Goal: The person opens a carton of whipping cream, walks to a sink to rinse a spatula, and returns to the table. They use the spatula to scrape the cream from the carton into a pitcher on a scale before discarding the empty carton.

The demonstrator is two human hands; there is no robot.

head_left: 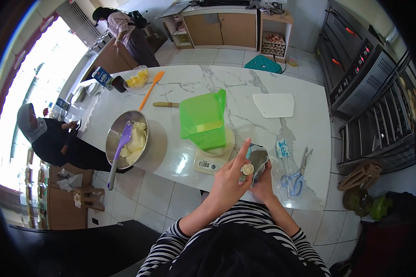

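My left hand [232, 183] is closed at the near edge of the table, around the cap side of a carton, with its index finger pointing up. A round cream-coloured cap [247, 169] shows at its fingers. My right hand [263, 183] grips the lower right side of the same silvery carton [259, 158]. Just beyond them, a green pitcher [201, 115] stands on a cream kitchen scale [210, 161] with a lit display. To the left, a metal bowl [145, 150] holds pale creamy stuff and a purple spatula [124, 138].
Scissors [296, 177], a blue-white packet [282, 148] and a white scraper [275, 106] lie right. An orange spatula [151, 90], a wooden handle [165, 105], a yellow-filled container [138, 79] and a milk carton [102, 77] are at left. Two people stand beyond the table's left side.
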